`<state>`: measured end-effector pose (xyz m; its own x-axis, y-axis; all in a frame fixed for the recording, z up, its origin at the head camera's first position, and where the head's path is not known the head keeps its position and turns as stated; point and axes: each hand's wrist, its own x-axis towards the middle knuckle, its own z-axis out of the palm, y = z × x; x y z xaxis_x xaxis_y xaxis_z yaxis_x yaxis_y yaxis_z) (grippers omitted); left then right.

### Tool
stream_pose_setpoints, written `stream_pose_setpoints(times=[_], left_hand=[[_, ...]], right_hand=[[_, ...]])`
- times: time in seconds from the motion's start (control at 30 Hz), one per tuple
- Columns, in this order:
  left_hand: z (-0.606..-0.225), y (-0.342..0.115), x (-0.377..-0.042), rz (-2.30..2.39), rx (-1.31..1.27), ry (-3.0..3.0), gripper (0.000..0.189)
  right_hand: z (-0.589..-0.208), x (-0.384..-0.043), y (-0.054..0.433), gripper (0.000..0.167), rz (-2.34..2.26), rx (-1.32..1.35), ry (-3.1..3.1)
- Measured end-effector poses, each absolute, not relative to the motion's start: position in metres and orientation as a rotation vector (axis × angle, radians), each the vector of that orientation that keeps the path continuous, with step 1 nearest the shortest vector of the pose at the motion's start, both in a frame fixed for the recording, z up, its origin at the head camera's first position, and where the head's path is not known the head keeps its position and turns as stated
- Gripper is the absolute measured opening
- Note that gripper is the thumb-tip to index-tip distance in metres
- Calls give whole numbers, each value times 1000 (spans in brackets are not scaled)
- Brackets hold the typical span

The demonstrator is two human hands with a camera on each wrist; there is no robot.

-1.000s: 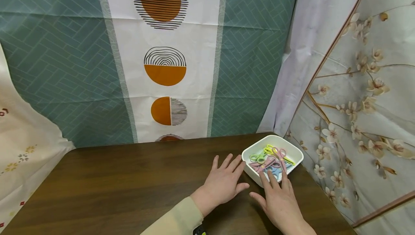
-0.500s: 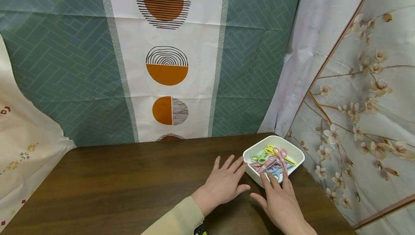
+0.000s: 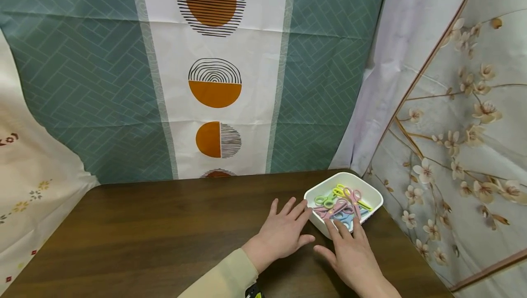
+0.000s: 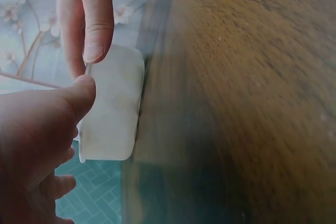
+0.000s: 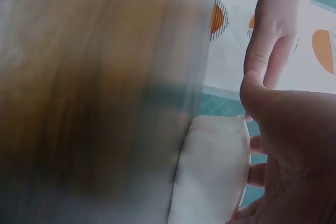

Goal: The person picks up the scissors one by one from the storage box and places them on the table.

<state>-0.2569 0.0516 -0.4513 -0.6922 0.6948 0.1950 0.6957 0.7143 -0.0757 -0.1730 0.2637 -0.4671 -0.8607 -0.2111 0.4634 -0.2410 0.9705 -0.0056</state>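
A white plastic box (image 3: 372,193) sits at the back right of the table. Inside it lie several small scissors: pink scissors (image 3: 338,206), yellow scissors (image 3: 341,191), green scissors (image 3: 325,201) and blue scissors (image 3: 345,218). My left hand (image 3: 280,234), palm down with fingers spread, has its fingertips by the box's left corner. At the near side, my right hand (image 3: 350,257) reaches its extended fingers over the rim. Both hands hold nothing between their fingers. In both wrist views the box's outer wall (image 4: 113,108) shows beside the hands; whether each fingertip touches it is hard to tell.
The brown wooden table (image 3: 164,234) stretches left and forward of the hands. A green and white patterned cloth (image 3: 222,106) hangs behind it. Along the right edge hangs a floral cloth (image 3: 453,151), close to the box. Another pale cloth (image 3: 33,174) hangs at the left.
The box and my right hand have shifted slightly left in the last half second. My left hand has hardly moved. The head view has turned a little to the left.
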Motion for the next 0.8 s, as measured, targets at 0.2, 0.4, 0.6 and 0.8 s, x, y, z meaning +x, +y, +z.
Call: stream_pose_setpoints(times=[0.2,0.4,0.6,0.8], left_hand=[[-451,42,-256,-12,-1103,-2729,74],[-451,34,-256,-27,-1085,-2729,73],[-451,25,-254,-27,-1061,-2734,72],[-453,13,-251,-20,-1047,-2737,73]], right_hand=[[-465,-175,258,70,107,376,-2627],[-462,-177,255,68,187,392,-2682],[-459,-179,253,67,232,464,-2662],[-458,-180,245,65,285,489,-2675]])
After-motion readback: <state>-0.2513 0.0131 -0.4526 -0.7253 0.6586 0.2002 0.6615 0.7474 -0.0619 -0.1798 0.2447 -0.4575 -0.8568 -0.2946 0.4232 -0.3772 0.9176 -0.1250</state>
